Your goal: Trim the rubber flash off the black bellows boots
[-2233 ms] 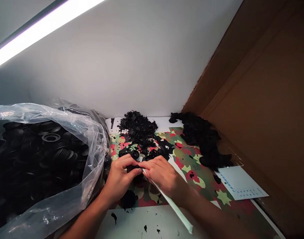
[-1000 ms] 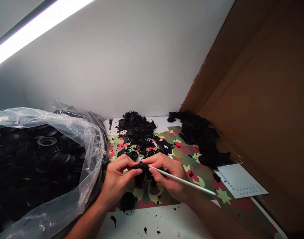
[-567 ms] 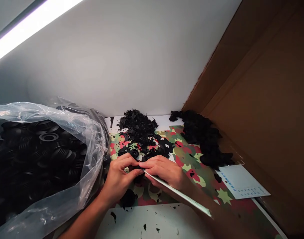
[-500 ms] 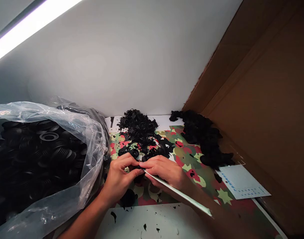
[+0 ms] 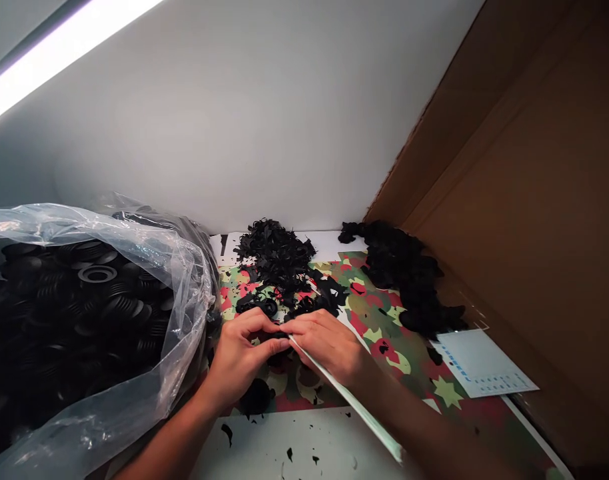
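Scraps of curled black material (image 5: 226, 435) dot the white near edge of the red-and-green patterned surface (image 5: 360, 301). Beyond, I see a slender whitish stick (image 5: 352, 401) slanting up, pinched by the right hand (image 5: 329, 347). Over the surface's middle, the left hand (image 5: 242, 350) pinches a small black piece (image 5: 282, 335) between thumb and forefinger, its shape hidden from me. A clear plastic bag (image 5: 194, 287) of black discs (image 5: 122, 308) stands beside the left edge; loose black shreds (image 5: 273, 253) heap toward the far edge.
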{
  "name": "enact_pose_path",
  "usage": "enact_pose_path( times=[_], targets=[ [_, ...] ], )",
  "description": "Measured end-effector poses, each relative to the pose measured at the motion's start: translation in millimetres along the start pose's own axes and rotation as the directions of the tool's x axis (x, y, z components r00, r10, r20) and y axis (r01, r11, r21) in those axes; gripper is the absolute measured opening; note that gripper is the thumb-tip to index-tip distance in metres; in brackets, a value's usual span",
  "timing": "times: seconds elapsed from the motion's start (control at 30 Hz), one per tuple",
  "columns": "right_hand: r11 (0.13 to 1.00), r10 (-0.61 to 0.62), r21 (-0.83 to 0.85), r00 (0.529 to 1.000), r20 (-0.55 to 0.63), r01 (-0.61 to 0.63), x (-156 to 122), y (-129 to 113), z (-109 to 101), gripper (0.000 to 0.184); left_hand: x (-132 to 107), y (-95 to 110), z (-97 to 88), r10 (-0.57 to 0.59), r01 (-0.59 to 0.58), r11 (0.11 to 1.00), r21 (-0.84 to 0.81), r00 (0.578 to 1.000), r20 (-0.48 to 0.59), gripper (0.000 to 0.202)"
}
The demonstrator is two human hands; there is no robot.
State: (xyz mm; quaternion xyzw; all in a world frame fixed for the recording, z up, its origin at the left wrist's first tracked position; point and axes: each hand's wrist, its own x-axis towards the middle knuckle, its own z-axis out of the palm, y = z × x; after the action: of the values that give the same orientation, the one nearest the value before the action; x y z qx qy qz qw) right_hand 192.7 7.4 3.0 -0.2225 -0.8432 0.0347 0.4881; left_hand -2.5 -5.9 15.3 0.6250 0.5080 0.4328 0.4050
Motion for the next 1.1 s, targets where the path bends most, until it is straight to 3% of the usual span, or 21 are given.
enact_pose_path(
  times=[0.07, 0.17, 0.23, 0.4, 0.77, 1.0, 1.1],
  targets=[
    [0.994, 0.108, 0.003, 0.994, -0.014, -0.108, -2, 2, -1, 0.02, 0, 1, -0.7, -0.024, 0.024, 0.999, -0.044, 1.0, -0.007, 0.012],
    [0.946, 0.293, 0.147, 0.956, -0.016, -0.287, -2, 3, -6, 0.018, 0, 2, -2.1, -0.03, 0.03, 0.998, -0.054, 0.999, -0.01, 0.013],
    [0.916, 0.322, 0.252, 0.947, 0.007, -0.313, -2, 2, -9, 0.015, 0, 1, -2.3, -0.015, 0.014, 0.999, -0.034, 1.0, -0.008, 0.012],
    [0.929, 0.216, 0.292, 0.974, 0.072, -0.228, -1, -1, -11, 0.013, 1, -1, -1.0, 0.027, -0.027, 1.0, -0.014, 0.999, -0.024, 0.015],
    [0.962, 0.138, 0.222, 0.985, 0.101, -0.157, -2, 0, -8, 0.012, 2, -4, -1.5, 0.032, -0.032, 0.999, 0.01, 0.999, -0.026, 0.014],
    [0.998, 0.026, 0.066, 1.0, -0.011, -0.025, -6, 1, 6, 0.017, 1, -3, 0.5, -0.016, 0.016, 1.0, -0.014, 1.0, -0.027, 0.012],
    [0.999, 0.031, -0.035, 0.999, -0.013, -0.032, -4, 0, 4, 0.019, -1, 0, 3.4, -0.072, 0.069, 0.992, -0.103, 0.997, -0.029, 0.015]
  ],
)
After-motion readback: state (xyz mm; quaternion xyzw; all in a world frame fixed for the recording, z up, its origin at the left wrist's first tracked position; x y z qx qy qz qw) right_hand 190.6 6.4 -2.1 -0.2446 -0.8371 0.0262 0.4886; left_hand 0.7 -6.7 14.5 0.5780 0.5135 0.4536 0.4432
